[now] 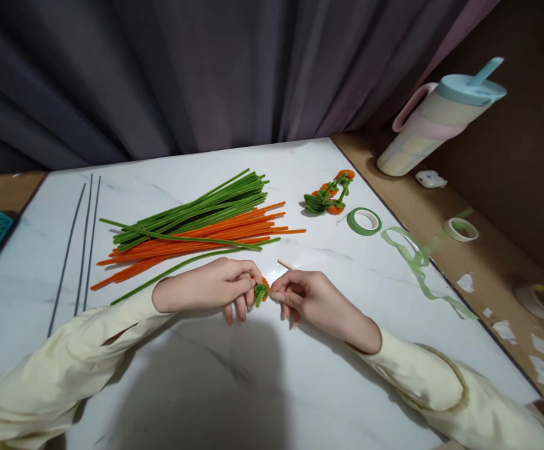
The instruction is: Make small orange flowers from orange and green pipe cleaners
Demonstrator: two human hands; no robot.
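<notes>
The hands came in from opposite sides above the bench (342, 394). The left hand (229, 284), angled rightward with knuckles up, pinched a small orange-and-green piece (261, 293). The right hand (310, 299) pointed inward, thumb and forefinger curled beside it; whether they gripped it, I could not tell.
</notes>
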